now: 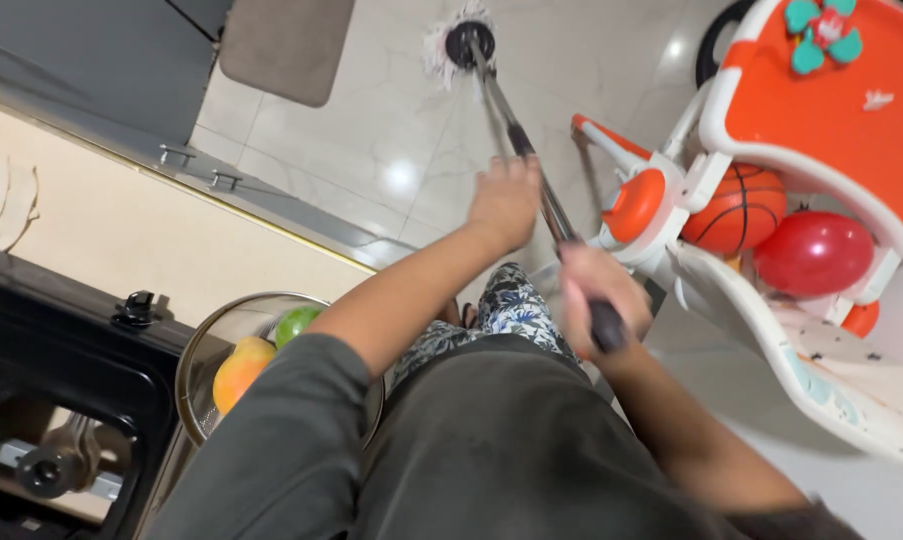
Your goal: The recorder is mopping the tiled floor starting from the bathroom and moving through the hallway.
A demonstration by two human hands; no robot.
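- Grip first: the right hand (598, 300) is closed tight round the dark top end of the mop handle (531, 165); the left hand (506, 200) sits further down the same handle, fingers curled against the metal shaft, though blur hides whether they wrap it fully
- Floor (371, 150), pale glossy tiles with light glare, fills the upper middle; the mop head (466, 42), white fringe round a dark hub, rests on it well ahead of both hands
- High chair (841, 130), orange and white, stands to the right of the handle; its tray carries a small teal and red flower toy (823, 30)
- Bench (121, 230), cream-coloured, runs along the left; a black stove (61, 380) sits at its near end
- Mat (286, 45), grey-brown, lies on the floor at the top edge
- Metal bowl (216, 340) sits on the bench beside the left arm; inside it lie an orange-yellow fruit (239, 370) and a green fruit (293, 322), just beside each other
- Basketball (736, 208) and red balloon (811, 252) are tucked under the chair's tray, touching side by side
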